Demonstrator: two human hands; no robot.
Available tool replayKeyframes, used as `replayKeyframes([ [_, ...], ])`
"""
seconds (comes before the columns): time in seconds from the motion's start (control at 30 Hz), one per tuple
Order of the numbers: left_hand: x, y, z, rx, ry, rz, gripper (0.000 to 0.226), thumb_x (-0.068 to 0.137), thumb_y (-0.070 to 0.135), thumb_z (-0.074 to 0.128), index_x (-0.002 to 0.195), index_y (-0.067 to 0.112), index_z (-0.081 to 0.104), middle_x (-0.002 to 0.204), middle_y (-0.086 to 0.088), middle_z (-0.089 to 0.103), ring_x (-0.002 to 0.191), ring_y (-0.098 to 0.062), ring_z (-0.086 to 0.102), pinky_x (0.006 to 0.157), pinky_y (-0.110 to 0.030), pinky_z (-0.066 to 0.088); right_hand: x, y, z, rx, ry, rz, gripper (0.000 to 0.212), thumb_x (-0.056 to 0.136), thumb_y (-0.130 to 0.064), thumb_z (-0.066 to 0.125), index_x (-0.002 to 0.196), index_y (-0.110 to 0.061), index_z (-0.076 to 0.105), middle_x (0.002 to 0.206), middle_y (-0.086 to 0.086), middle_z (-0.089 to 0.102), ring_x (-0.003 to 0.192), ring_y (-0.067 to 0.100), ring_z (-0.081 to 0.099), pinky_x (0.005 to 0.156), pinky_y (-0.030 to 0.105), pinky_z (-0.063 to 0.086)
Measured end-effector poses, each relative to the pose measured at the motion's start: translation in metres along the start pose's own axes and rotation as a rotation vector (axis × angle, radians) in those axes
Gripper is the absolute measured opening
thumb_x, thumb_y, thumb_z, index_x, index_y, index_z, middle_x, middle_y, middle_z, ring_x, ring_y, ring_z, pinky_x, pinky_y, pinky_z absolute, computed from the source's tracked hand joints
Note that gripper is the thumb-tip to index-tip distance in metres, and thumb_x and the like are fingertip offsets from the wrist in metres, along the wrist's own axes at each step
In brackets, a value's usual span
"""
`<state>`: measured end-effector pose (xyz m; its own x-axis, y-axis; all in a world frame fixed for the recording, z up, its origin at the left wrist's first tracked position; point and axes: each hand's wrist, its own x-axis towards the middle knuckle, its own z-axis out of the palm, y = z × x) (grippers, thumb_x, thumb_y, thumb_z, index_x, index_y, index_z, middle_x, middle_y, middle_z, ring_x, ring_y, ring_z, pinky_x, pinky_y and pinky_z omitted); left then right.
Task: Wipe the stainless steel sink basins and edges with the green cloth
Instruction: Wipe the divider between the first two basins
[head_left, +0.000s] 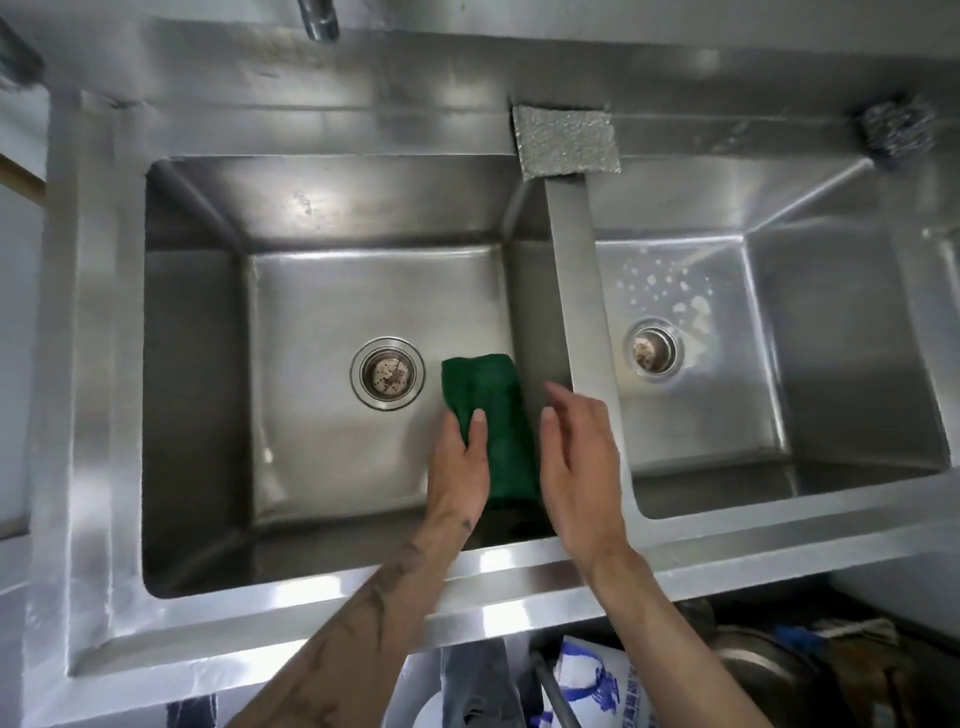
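Note:
A double stainless steel sink fills the view, with a large left basin (322, 291) and a smaller right basin (727, 395) split by a narrow divider (576, 280). The folded green cloth (498, 415) hangs over the right part of the left basin. My left hand (460, 462) grips its left edge, thumb laid across the front of the cloth. Just right of the cloth my right hand (576, 457) hovers with relaxed fingers; whether it touches the cloth is unclear.
A grey sponge pad (566, 140) lies on the back ledge above the divider. A steel wool ball (896, 130) sits at the back right corner. A tap spout (318, 18) pokes in at the top. Each basin has a round drain strainer (387, 374). Bags and clutter (587, 686) lie below the front edge.

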<state>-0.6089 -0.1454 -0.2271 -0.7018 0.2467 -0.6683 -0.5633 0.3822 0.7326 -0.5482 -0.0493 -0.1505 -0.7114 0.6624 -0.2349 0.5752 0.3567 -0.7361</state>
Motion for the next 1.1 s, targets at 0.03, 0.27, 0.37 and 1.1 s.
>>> replayKeyframes([
  [0.03, 0.008, 0.0, 0.007, 0.002, -0.001, -0.007, 0.029, 0.112, 0.043, 0.046, 0.127, 0.023, 0.061, 0.118, -0.004, 0.073, 0.105, -0.024, 0.07, 0.096, -0.048, 0.058, 0.007, 0.007, -0.007, -0.025, 0.109, -0.065, 0.031, 0.11, -0.02, 0.047, 0.138, -0.017, 0.059, 0.126, -0.004, 0.055, 0.114, -0.013, 0.049, 0.099, 0.004, 0.036],
  [0.27, 0.056, -0.009, 0.037, 0.112, -0.03, 0.002, 0.041, 0.112, 0.031, 0.048, 0.145, 0.006, 0.051, 0.13, -0.01, 0.068, 0.113, -0.026, 0.066, 0.097, -0.025, 0.048, 0.085, 0.038, -0.014, -0.263, 0.115, -0.145, 0.053, 0.11, -0.034, 0.047, 0.159, -0.019, 0.035, 0.158, 0.007, 0.037, 0.144, 0.026, 0.039, 0.12, 0.048, 0.038],
  [0.37, 0.074, -0.027, 0.053, 0.239, -0.087, 0.044, 0.039, 0.109, 0.05, 0.047, 0.137, 0.023, 0.053, 0.125, -0.003, 0.07, 0.112, -0.025, 0.067, 0.105, -0.041, 0.052, 0.091, 0.041, -0.009, -0.287, 0.074, -0.137, 0.052, 0.111, -0.037, 0.038, 0.161, -0.026, 0.03, 0.16, 0.005, 0.034, 0.145, 0.025, 0.039, 0.116, 0.047, 0.043],
  [1.1, 0.184, 0.072, 0.1, -0.025, 0.055, 0.084, 0.04, 0.109, 0.055, 0.038, 0.126, 0.028, 0.062, 0.119, 0.0, 0.071, 0.112, -0.024, 0.067, 0.11, -0.051, 0.051, 0.094, 0.04, -0.008, -0.346, 0.037, -0.055, 0.052, 0.109, -0.045, 0.025, 0.16, -0.04, 0.022, 0.153, -0.006, 0.04, 0.131, 0.026, 0.052, 0.083, 0.049, 0.058],
])
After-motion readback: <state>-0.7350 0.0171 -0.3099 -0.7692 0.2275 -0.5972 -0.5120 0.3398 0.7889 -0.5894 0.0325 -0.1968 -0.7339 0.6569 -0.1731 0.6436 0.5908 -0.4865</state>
